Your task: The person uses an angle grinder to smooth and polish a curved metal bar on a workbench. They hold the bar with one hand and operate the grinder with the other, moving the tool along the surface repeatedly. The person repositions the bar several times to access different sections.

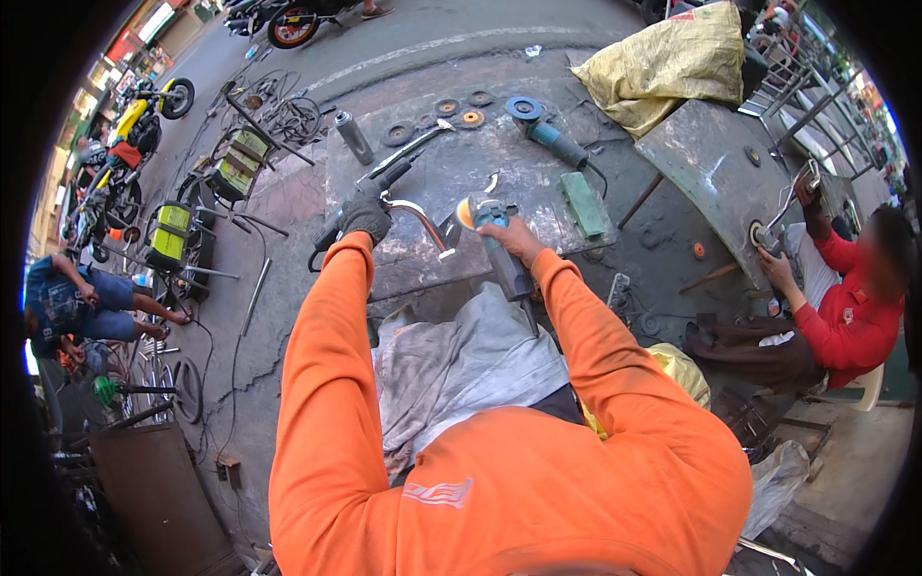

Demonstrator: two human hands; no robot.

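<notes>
- We see our gloved left hand [365, 221] clenched on one end of a bent shiny metal piece [424, 216], which curves out over the low worktable [408, 278].
- Our right hand [519, 240] grasps the body of an angle grinder [506, 264], its pale orange disc [468, 213] near the metal piece; we cannot tell whether they touch.
- Of containers on the table, we have a grey cylindrical canister [354, 139] standing toward the far left; we cannot see its contents.
- Past the far right corner we see a large, bulging yellowish sack [663, 67], its contents hidden.
- By our right side sits a yellow bag [680, 372], partly behind our sleeve; we cannot tell what it holds.
- Loose on the table we have a second grinder [555, 141], round discs [448, 107] and a green block [582, 204].
</notes>
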